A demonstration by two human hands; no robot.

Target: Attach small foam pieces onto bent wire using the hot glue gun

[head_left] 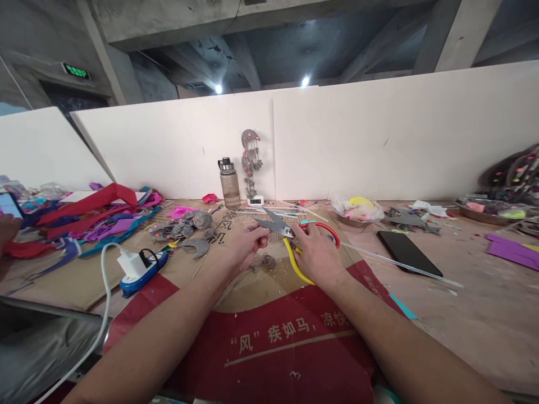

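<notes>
My right hand (pixel 320 255) grips a pair of scissors (pixel 281 225) with one red and one yellow handle; the blades are spread and point left, toward my left hand. The fingers of my left hand (pixel 246 244) are pinched together close to the lower blade. Whatever lies between those fingertips is too small to make out. Below the scissors a little coil of grey yarn (pixel 268 260) rests on the cardboard (pixel 252 289). Left of my hands are a grey felt crescent (pixel 197 247) and a heap of grey felt pieces (pixel 174 226).
A water bottle (pixel 229 185) stands at the back by a hanging grey felt ornament (pixel 251 157). A blue power strip (pixel 143 274) with a white charger and coloured felt strips (pixel 92 210) lie left. Right are a black phone (pixel 408 254) and a clear stick (pixel 400 264). Another person's hand (pixel 7 230) shows far left.
</notes>
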